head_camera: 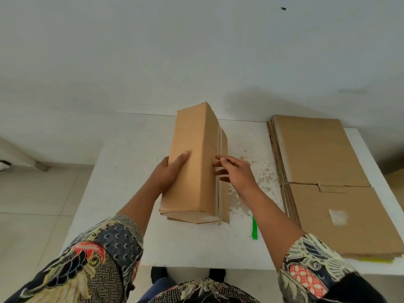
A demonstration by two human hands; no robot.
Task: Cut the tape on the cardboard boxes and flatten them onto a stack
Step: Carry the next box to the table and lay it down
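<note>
**Layout on the table**

A cardboard box (pixel 192 162) was set at the middle of the table (pixel 122 193). A stack of flattened boxes (pixel 328 182) was laid to its right, well apart. A cutter (pixel 254 229) was placed between them, nearer the front edge.

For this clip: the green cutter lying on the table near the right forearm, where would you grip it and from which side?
Grip the green cutter around the middle of its slim handle, coming from above with the right hand, the closer one. It lies flat on the white table, lengthwise toward the person, so a thumb-and-fingers pinch across its narrow width probably suits best. Its far end is hidden by the forearm.
</note>
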